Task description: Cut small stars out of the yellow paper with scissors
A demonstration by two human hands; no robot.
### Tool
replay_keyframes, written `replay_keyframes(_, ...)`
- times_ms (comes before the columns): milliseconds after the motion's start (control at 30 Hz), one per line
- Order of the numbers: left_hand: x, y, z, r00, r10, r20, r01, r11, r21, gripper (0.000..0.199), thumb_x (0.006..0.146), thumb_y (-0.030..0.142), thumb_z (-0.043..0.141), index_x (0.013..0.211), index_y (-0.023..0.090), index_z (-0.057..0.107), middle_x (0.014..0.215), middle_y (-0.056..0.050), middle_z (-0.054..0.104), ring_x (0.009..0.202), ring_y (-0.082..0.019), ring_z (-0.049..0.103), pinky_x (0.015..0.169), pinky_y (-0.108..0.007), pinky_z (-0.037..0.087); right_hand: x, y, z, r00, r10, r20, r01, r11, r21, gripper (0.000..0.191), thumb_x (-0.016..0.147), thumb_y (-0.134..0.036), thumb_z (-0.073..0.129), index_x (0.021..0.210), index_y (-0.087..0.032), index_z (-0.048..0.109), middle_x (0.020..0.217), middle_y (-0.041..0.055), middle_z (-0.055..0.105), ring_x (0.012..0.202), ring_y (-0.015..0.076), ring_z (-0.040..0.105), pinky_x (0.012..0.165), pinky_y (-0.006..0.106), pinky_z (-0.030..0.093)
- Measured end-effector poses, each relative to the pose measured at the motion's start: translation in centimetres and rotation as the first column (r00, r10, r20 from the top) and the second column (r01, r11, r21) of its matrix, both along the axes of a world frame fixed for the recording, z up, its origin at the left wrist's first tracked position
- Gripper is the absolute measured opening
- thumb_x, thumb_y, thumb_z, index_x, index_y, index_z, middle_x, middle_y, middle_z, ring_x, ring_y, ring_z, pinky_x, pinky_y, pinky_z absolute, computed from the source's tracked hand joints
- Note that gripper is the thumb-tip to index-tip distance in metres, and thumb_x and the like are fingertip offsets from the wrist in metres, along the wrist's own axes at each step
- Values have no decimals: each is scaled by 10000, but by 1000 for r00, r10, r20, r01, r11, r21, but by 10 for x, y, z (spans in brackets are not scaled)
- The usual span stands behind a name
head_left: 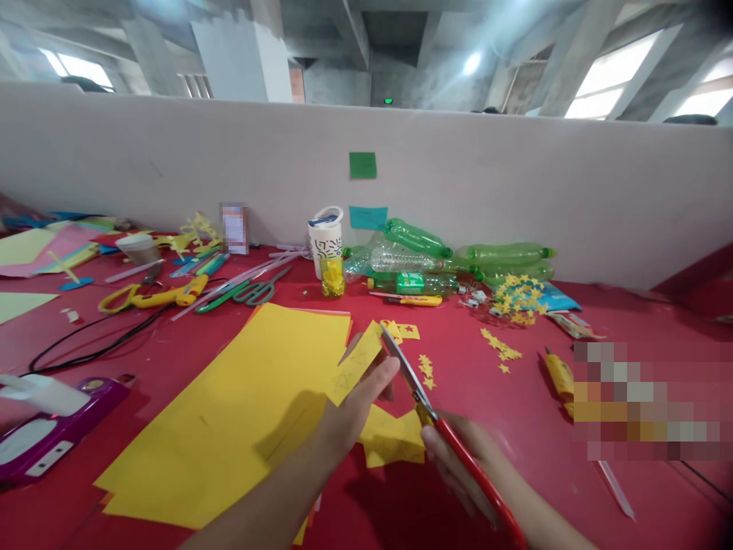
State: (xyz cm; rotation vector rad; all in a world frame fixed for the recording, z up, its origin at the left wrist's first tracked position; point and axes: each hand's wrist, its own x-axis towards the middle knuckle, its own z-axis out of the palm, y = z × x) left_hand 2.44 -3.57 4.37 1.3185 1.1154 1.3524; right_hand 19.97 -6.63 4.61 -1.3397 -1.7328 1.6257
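My left hand (366, 389) is closed on a strip of yellow paper (356, 365) with faint star outlines drawn on it. In my right hand (458, 458) is a pair of red-handled scissors (413, 376), its blades pointing up and to the left, the tips close to the strip's upper end. Whether the blades touch the paper I cannot tell. Beneath my hands lies a cut piece of yellow paper (395, 437). A stack of yellow paper sheets (229, 412) spreads to the left. Small yellow paper stars (426, 370) lie beyond the scissors, beside star-cut paper scraps (408, 331).
Green plastic bottles (418, 238), a white cup (325, 243) and a yellow utility knife (421, 300) line the back by the partition (257, 153). At left are a yellow glue gun (177, 294), green scissors (260, 289) and a purple power strip (69, 428). More stars (518, 298) sit right.
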Motion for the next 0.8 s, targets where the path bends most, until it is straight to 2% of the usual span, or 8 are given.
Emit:
replay_keyframes(100,1,2,-5,993,60,98,-53,996,-79,415,870,447,463,558,190,559,536,0,537,532,-126,503,600,-251,438,0,0,-1,1000,1,8,-1,1000,-4,427,836,-585,495,688,-193,415,442,-90,354,356,51,319,375,193,259)
replay_keyframes(233,-1,7,-10,962,185,201,-164,980,-117,348,828,447,530,610,185,605,546,-8,562,530,-130,507,554,-238,424,1,0,-4,999,8,48,-8,1000,4,437,827,-591,505,668,-197,400,452,-87,335,374,57,330,389,196,260)
replay_keyframes(467,-8,10,-5,970,162,181,-148,985,-88,303,843,372,529,622,174,590,540,9,547,525,-118,521,563,-238,432,5,0,5,992,103,75,-106,994,25,485,857,-641,374,717,-181,439,540,-59,402,421,58,369,412,192,274)
replay_keyframes(633,-9,11,-3,971,139,193,-128,989,-69,320,839,333,534,568,166,563,519,13,531,508,-111,506,533,-236,414,7,1,7,989,101,105,-102,995,4,494,831,-657,406,677,-188,411,531,-60,384,429,61,370,404,187,268)
replay_keyframes(800,-12,13,-5,968,130,215,-113,990,-90,303,822,324,553,571,157,588,517,8,541,511,-115,513,530,-240,411,8,2,2,991,93,98,-97,995,36,507,822,-668,405,667,-185,414,521,-56,415,412,52,378,398,171,298)
